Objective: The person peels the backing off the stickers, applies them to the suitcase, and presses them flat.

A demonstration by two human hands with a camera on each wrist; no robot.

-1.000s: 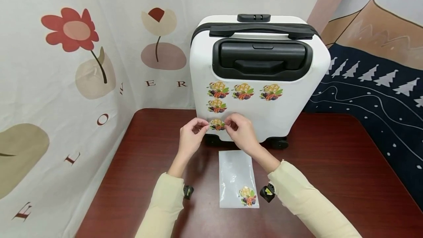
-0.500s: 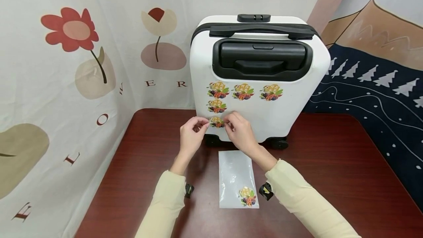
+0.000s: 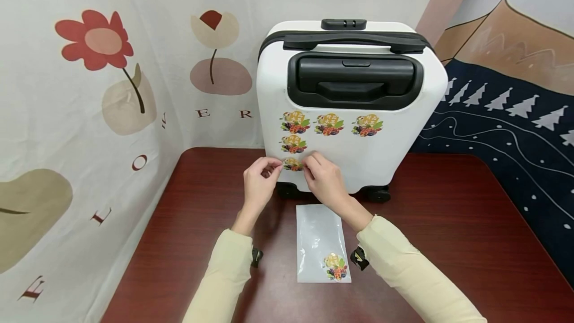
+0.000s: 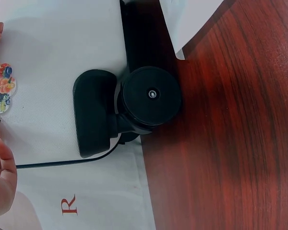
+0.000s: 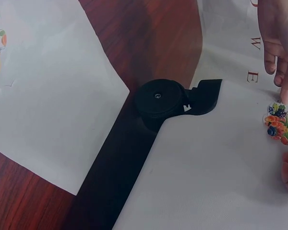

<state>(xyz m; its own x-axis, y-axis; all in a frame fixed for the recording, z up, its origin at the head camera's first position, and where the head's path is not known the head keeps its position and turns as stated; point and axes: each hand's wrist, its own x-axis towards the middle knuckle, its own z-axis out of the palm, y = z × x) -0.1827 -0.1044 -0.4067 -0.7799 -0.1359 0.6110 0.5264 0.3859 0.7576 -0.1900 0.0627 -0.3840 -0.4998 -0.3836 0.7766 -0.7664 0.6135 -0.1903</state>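
Observation:
A fruit-print sticker (image 3: pixel 293 164) lies close against the lower left face of a white suitcase (image 3: pixel 367 158). My left hand (image 3: pixel 260 183) pinches its left edge between thumb and forefinger. At the opposite edge my right hand (image 3: pixel 326 179) pinches it with bent fingers. In the left wrist view the sticker (image 4: pixel 1 86) shows between the fingertips of both hands; the right wrist view shows the same sticker (image 5: pixel 280 122) held at its sides. Directly above it on the suitcase is a matching sticker (image 3: pixel 293 144), below a row of three more.
A white sheet (image 3: pixel 318 238) with one sticker (image 3: pixel 336 267) at its lower right corner lies on the red-brown table (image 3: pixel 188 243) in front of the suitcase. Black wheels (image 3: pixel 377 194) support the suitcase. Behind stands a printed cloth backdrop (image 3: pixel 157 39).
Both hands have moved slightly upward with the pinched sticker, bringing it nearer the sticker above. The sheet and suitcase have stayed in place.

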